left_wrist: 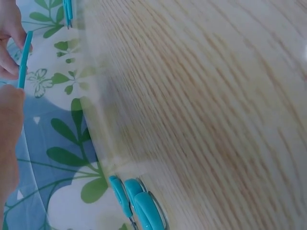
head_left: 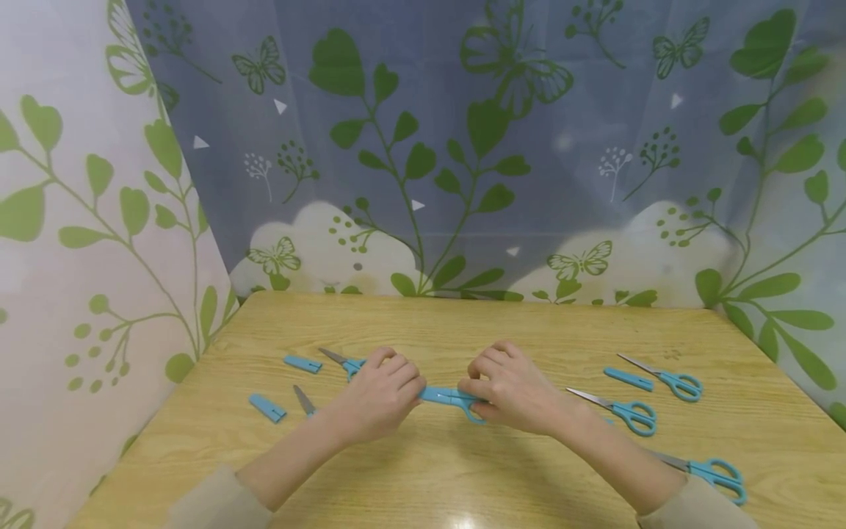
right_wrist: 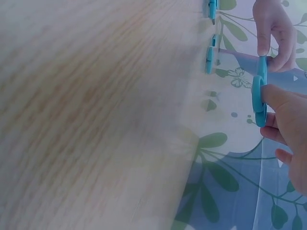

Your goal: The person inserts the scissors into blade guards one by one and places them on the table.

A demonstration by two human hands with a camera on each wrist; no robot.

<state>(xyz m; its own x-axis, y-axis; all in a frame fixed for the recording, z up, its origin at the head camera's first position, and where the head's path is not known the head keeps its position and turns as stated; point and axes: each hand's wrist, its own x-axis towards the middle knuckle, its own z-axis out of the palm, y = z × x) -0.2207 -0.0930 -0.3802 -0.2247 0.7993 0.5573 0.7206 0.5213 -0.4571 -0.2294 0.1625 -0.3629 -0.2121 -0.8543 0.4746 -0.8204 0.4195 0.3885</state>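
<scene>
Right hand [right_wrist: 292, 124] grips the handle end of blue scissors [right_wrist: 259, 93], seen edge-on. Left hand [right_wrist: 277, 26] pinches their narrow upper end. Scissors upright in view, in front of leaf-print cloth [right_wrist: 218, 175]. Wooden table [right_wrist: 86, 120] at left; blue objects [right_wrist: 209, 60] near its edge.

Looks evenly bright in the head view, with glare on the table [head_left: 429, 474] at bottom centre and soft shadows; looks hazy, grain blurred, in the right wrist view.
</scene>
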